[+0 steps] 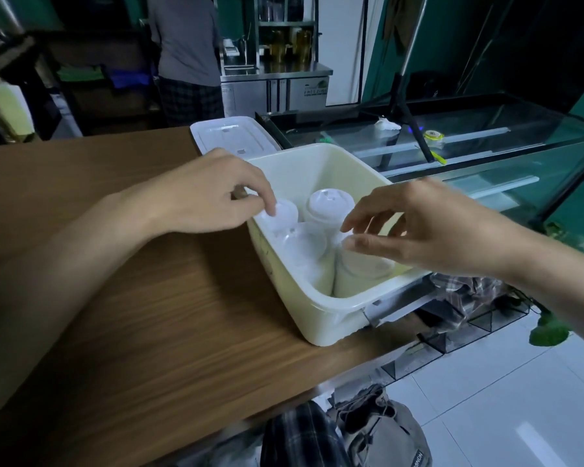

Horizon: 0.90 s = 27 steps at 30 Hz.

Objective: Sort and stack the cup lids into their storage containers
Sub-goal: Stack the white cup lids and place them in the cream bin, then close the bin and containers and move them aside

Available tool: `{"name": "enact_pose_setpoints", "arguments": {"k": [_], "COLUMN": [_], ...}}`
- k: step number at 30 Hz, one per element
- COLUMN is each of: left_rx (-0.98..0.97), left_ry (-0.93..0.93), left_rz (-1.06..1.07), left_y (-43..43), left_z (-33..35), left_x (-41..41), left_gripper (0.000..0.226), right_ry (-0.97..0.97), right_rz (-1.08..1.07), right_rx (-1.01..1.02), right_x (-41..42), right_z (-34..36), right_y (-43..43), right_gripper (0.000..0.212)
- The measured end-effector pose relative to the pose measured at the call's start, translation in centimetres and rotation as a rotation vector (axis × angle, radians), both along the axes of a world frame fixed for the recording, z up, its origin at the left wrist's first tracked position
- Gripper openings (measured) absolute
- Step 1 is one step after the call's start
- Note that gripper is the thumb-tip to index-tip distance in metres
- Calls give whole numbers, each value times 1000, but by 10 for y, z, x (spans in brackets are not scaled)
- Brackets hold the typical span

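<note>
My right hand [429, 230] hovers, fingers loosely spread, empty, over the near lid stack [358, 276] in the bin [321, 323]. My left hand [209, 193]: fingertips touch the left lid stack [284, 215]; grip unclear. Best settle each stack upright, sizes unmixed.

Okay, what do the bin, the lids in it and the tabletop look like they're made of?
Bin: probably cream plastic, with smooth moulded walls, a rolled rim and a faint sheen.
Lids: thin whitish plastic, milky, seemingly translucent; blur hides detail.
Tabletop: brown wood grain, matte; real wood or laminate, cannot tell.
</note>
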<state>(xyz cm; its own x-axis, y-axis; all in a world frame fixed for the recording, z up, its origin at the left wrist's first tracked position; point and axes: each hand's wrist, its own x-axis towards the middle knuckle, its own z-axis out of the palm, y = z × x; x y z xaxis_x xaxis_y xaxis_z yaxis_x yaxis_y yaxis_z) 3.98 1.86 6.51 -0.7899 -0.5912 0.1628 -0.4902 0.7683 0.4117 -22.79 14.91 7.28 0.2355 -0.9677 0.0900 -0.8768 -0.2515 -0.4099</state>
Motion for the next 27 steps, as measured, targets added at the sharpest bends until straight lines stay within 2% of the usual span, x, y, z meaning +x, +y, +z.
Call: {"name": "enact_pose_setpoints", "arguments": {"k": [5,9,15,22,27], "left_rx": [-106,-108,-61,-18,-38], "left_ry": [-35,-1,27,36,120], "left_rz": [30,44,87,246,393], "left_y": [2,13,42,84,95], "left_z": [-11,-12,-10,-7,-14], "left_x": [26,37,85,178,241], "left_gripper": [28,26,21,13,11], "right_ry": [-158,-127,-39,-72,-5], "right_rz": [36,40,60,271,389], "right_rx": [-50,-17,-10,33,-59], "right_x": [45,73,105,159,207], "right_z": [4,0,-2,0,-6], "right_y": [9,13,29,22,-13], "right_gripper": [24,31,14,11,14]}}
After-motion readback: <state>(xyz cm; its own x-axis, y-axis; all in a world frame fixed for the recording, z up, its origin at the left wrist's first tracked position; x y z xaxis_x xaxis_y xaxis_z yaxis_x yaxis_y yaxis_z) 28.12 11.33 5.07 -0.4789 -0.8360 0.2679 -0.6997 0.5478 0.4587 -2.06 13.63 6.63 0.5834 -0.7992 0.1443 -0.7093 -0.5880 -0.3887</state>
